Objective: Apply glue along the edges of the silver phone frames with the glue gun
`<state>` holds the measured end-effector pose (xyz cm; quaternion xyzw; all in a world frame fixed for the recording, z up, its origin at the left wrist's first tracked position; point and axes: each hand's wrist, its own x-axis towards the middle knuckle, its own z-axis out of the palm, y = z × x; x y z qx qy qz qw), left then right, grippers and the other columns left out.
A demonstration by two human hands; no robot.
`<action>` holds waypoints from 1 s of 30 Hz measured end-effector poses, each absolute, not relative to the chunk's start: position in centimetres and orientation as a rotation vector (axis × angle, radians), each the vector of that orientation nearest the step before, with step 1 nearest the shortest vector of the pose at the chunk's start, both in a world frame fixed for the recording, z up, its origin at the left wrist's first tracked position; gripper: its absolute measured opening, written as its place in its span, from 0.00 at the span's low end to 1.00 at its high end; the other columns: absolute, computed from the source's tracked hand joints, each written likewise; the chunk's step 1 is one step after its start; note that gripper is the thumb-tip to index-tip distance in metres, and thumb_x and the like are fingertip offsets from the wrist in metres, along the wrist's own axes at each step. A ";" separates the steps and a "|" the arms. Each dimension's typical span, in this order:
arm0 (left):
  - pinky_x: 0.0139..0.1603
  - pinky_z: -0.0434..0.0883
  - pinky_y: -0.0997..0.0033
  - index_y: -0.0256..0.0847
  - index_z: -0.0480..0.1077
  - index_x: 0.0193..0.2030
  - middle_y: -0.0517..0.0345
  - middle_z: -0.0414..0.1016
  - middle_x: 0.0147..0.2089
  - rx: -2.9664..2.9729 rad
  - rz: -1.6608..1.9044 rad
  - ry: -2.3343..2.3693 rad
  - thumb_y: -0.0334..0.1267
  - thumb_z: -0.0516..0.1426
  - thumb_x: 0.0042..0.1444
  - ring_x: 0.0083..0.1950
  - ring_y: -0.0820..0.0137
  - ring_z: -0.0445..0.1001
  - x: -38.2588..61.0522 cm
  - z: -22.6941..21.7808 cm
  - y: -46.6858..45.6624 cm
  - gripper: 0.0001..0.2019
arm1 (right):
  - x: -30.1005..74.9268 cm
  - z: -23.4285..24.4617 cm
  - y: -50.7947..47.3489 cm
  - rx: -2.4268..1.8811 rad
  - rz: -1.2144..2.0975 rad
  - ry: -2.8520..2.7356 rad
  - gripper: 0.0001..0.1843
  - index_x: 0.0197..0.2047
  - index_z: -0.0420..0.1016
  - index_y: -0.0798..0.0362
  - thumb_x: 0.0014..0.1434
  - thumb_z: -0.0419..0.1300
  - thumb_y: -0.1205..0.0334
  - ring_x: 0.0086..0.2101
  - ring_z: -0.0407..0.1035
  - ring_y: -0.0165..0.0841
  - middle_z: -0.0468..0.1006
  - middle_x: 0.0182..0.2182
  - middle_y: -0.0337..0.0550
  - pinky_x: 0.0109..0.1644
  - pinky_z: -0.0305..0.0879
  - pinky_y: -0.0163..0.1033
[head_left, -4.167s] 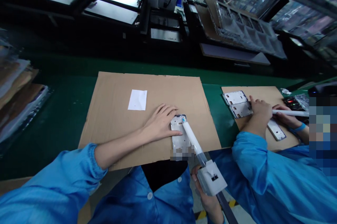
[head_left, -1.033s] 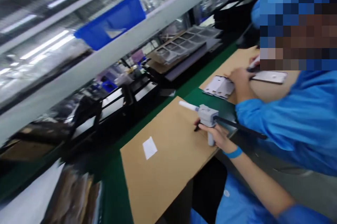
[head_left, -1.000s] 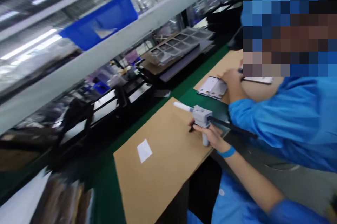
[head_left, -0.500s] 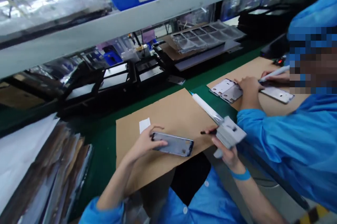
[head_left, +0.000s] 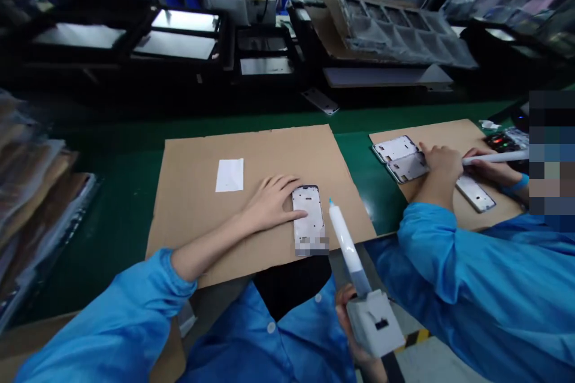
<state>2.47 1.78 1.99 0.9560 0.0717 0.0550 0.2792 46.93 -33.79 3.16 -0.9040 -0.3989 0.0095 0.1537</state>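
My left hand (head_left: 271,204) lies on the cardboard sheet (head_left: 202,158), its fingers and thumb against the left edge of a metal phone mid-frame (head_left: 308,215). That frame lies lengthwise and flat, with its near end pixelated. My right hand (head_left: 347,314) is low at the bench's near edge, gripping a grey dispensing gun (head_left: 374,323). A white cartridge (head_left: 345,239) with a blue tip extends from the gun, pointing up and away, just right of the phone frame. The tip is not touching the frame. A white paper slip (head_left: 229,175) lies on the cardboard to the left.
To my right, a co-worker in a blue sleeve (head_left: 449,269) holds a white dispensing pen (head_left: 496,158) over several phone frames (head_left: 403,158) on a second cardboard sheet (head_left: 489,134). Stacked sheets (head_left: 31,191) stand at left. A frame-filled tray (head_left: 395,29) sits behind.
The phone frame has gone from sideways under my left hand to flat and lengthwise. The gun has swung nearer me, its cartridge pointing away. The view has turned level.
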 end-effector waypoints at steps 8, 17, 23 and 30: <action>0.91 0.57 0.44 0.50 0.70 0.83 0.50 0.69 0.87 2.553 0.174 0.048 0.71 0.66 0.74 0.88 0.48 0.64 2.7 1.1 2.1 0.41 | 53.2 3.9 -28.5 -3.422 -0.008 -0.801 0.43 0.85 0.75 0.51 0.75 0.40 0.72 0.64 0.77 0.59 0.77 0.67 0.81 0.64 0.73 0.70; 0.92 0.55 0.45 0.50 0.70 0.83 0.52 0.69 0.87 2.570 0.177 0.041 0.72 0.65 0.74 0.89 0.50 0.63 2.7 1.0 1.6 0.41 | 52.6 4.7 -29.1 -3.584 0.077 -0.892 0.43 0.91 0.64 0.47 0.80 0.35 0.68 0.70 0.74 0.58 0.73 0.74 0.74 0.68 0.77 0.66; 0.93 0.53 0.46 0.48 0.71 0.83 0.50 0.69 0.87 2.571 0.188 0.043 0.72 0.64 0.75 0.89 0.49 0.64 2.8 1.0 1.6 0.42 | 53.1 4.9 -29.2 -3.648 0.137 -0.902 0.45 0.93 0.58 0.45 0.81 0.31 0.66 0.71 0.72 0.55 0.71 0.76 0.71 0.69 0.76 0.64; 0.92 0.53 0.46 0.49 0.70 0.83 0.51 0.69 0.88 2.573 0.172 0.045 0.73 0.63 0.75 0.89 0.49 0.63 2.8 1.0 1.5 0.42 | 54.0 4.6 -29.7 -3.697 0.179 -0.905 0.45 0.95 0.53 0.43 0.82 0.28 0.64 0.72 0.70 0.54 0.68 0.79 0.68 0.71 0.75 0.62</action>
